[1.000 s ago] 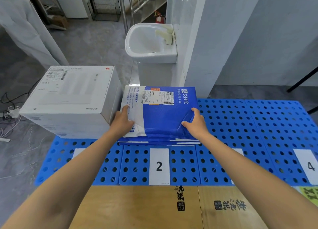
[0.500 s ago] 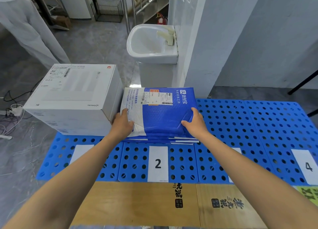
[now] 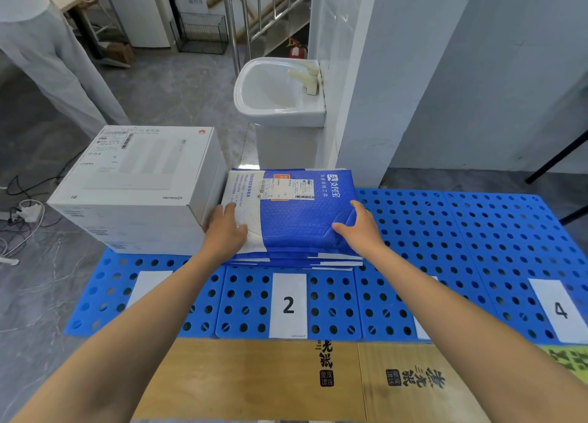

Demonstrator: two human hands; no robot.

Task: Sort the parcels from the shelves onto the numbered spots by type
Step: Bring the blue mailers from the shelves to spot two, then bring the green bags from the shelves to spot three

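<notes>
Head camera looks down on a blue bubble mailer point(image 3: 296, 212). It lies flat on top of a pile of mailers point(image 3: 302, 260) just behind the number 2 label point(image 3: 288, 305), with a wide side facing the person. The mailer sits right between the two hands, so neither is nearer.

The left hand point(image 3: 224, 231) rests on its near left corner with fingers straight and flat. The right hand point(image 3: 359, 228) rests on its right edge, thumb spread out on top. I cannot tell if any fingertips tuck under the edge. Both hands touch the mailer, and nothing is pinched that I can see.

I think this parcel is already on its spot, so the hands only need to let go and lift away.

The pile sits on a blue mat with holes point(image 3: 461, 231). A big white box point(image 3: 136, 184) stands just beside the pile on the left, close to the left hand. The number 4 label point(image 3: 560, 309) is well apart on the right.
</notes>
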